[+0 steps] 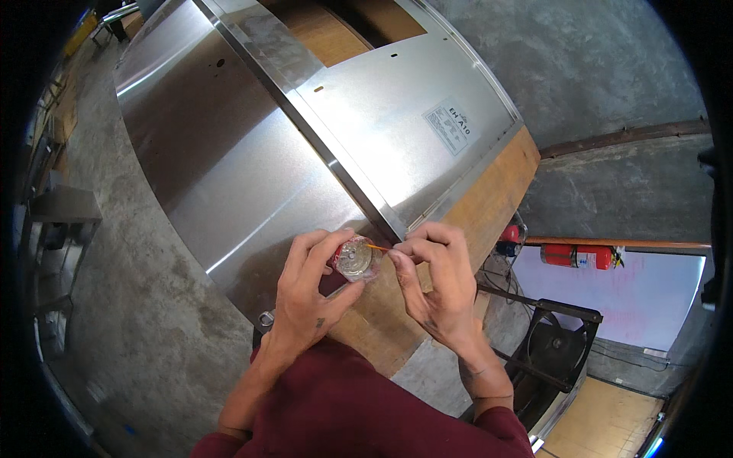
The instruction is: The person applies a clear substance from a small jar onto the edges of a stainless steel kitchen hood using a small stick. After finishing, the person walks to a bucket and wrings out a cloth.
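Pinched upright between the thumb and fingers of my left hand (311,286) is a small round clear container (354,260) with red along its side. Its contents are too small to make out. My right hand (440,290) is closed at the fingertips on a thin orange stick (377,246), whose far end reaches the container's rim. Both hands are over the near corner of the workbench, just in front of a large stainless steel panel (252,160). A second steel panel (382,122), with a label and a rectangular cut-out, lies beside it.
The wooden benchtop (496,191) shows along the right side and near corner. A red fire extinguisher (578,256) is at the right, by a white board (649,301). Below it stands a black metal frame (561,340). Steel pieces (65,206) stand along the left.
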{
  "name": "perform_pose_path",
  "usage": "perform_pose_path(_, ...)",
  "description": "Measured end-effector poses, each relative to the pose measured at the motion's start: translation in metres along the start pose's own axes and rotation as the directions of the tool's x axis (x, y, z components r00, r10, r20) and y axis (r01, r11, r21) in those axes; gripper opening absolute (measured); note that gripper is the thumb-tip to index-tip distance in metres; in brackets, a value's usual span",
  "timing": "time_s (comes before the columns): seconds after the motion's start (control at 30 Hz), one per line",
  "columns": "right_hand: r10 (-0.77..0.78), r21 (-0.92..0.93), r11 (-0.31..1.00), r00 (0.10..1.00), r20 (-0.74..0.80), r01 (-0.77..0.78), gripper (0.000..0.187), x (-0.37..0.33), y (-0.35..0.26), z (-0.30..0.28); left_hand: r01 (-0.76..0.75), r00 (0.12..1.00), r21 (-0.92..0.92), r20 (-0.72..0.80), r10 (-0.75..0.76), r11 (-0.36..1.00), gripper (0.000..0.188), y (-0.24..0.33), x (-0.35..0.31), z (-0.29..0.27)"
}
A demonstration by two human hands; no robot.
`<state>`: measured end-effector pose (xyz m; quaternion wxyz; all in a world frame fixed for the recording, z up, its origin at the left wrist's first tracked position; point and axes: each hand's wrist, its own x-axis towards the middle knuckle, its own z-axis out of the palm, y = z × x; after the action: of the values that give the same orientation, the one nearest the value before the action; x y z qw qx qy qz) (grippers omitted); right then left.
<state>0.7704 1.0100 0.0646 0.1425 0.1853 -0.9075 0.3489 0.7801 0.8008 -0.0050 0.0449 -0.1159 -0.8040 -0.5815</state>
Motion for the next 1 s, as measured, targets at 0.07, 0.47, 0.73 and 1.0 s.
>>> perform_pose_path(0.07, -0.002, 0.011, 1.000, 1.000, 0.024, 0.002, 0.021, -0.001, 0.000, 0.005, -0.011, 1.000, -0.005, -0.007, 0.011, 1.000, 0.071, -0.001, -0.002, 0.001)
perform_pose_path(0.47, -0.057, -0.073, 0.996, 0.995, -0.087, 0.051, 0.021, 0.017, 0.007, -0.018, 0.044, 0.999, 0.035, -0.013, -0.044, 0.998, 0.069, -0.001, -0.001, 0.000)
perform_pose_path(0.73, 0.226, -0.052, 0.958, 0.856, -0.465, -0.281, 0.020, 0.091, 0.170, -0.078, 0.061, 0.996, 0.057, -0.065, -0.057, 0.996, 0.069, -0.015, 0.008, 0.002)
perform_pose_path(1.0, 0.155, -0.373, 0.835, 0.824, -0.545, -0.404, 0.025, 0.125, 0.342, -0.129, 0.114, 0.992, 0.051, -0.068, -0.110, 0.992, 0.071, -0.019, 0.014, 0.005)
